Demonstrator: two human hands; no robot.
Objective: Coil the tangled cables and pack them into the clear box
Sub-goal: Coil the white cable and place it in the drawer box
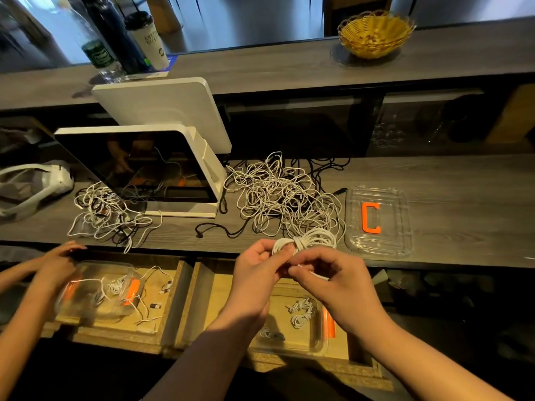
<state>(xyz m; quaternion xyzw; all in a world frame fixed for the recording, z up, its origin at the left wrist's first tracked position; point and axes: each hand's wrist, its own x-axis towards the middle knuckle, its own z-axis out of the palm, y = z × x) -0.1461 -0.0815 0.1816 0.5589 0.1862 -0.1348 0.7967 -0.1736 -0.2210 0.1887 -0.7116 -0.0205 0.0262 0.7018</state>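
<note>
One white cable [304, 241], already wound into a bundle of loops, is held above the front edge of the table [463, 180]. The left hand [260, 264] is clenched around the middle of the bundle, while the fingers of the right hand [333, 270] are pinched on its loose end, so both grips are grasping the same cable. The step in hand is judged to be the tie-off: the tail is being wrapped round the waist of the coil to lock it.

The clear box [315, 340] is seen directly below the hands, in an open wooden drawer [202, 299], with a few small white coils [301, 312] lying in it. Its lid [379, 221], marked with an orange letter, is lying on the table to the right.

Much tangled cable [278, 195] is left on the table beyond the hands, with a smaller heap [107, 215] to the left by a screen [139, 166].

Next, the tail would need to be tucked snugly, and the coil lowered into the box without being loosened.
</note>
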